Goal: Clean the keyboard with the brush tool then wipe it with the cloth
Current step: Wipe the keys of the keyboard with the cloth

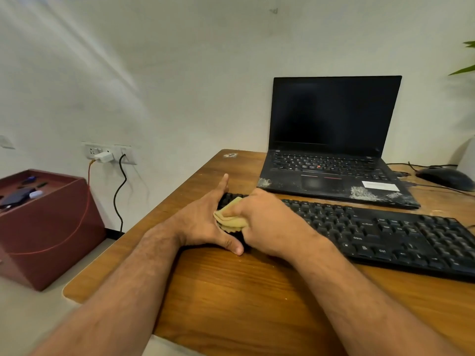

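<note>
Bare forearms reach across the wooden table (pixel 231 291) to the left end of the black keyboard (pixel 385 235), which lies in front of an open laptop (pixel 334 140). Right hand (pixel 264 219) grips a folded yellow cloth (pixel 230 217) and presses it onto the keys — the left hand (pixel 205 222) braces that end of the keyboard, fingers straight, thumb along the front edge. A mouse (pixel 447 177) sits at the far right.

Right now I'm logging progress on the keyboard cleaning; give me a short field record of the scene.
stage: wiping with cloth, at keyboard's left end
right hand: grips the yellow cloth on the keys
left hand: fingers straight, braced against the keyboard end
brush tool: not in view
behind keyboard: open laptop, screen dark
right of laptop: mouse
surface: wooden desk
</note>
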### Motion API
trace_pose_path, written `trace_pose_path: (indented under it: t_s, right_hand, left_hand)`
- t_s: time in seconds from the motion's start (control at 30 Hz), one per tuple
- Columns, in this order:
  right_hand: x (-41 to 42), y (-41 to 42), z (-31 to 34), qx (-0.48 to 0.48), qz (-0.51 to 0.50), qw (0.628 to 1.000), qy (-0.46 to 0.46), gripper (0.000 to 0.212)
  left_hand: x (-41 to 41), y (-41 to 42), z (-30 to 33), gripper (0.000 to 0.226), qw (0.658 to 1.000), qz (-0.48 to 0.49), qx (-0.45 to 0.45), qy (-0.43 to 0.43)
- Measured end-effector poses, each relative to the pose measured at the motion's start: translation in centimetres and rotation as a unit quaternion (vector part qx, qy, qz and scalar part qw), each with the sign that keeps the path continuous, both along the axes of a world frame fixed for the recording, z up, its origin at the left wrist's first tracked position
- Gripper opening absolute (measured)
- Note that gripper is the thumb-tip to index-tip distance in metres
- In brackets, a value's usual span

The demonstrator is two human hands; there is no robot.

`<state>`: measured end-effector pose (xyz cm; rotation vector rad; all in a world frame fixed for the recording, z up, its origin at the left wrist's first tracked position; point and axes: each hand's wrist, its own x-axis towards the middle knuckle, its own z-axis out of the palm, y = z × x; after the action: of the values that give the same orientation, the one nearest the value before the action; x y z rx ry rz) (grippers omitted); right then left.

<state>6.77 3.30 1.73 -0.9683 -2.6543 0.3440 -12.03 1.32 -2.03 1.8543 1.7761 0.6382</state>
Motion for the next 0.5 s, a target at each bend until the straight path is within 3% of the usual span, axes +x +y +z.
trace_pose_path:
  t_s: [0.2,0.37,0.5]
  right_hand:
    - [3.0,0.6,1.5,-0.048,0.031,0.998,0.004,0.045]
    - [2.3,0.7,1.0,0.009,0.058,0.998,0.013,0.057]
    - [2.0,1.2,0.4,-0.037,0.051,0.998,0.024,0.053]
  left_hand:
    - [0.2,0.0,-0.1,0.165,1.0,0.02,-0.01,-0.003]
    - [0.1,-0.2,0.2,0.165,1.0,0.014,-0.013,0.009]
    - [0.5,-0.3,0.5,0.167,1.0,-0.005,-0.001,0.004]
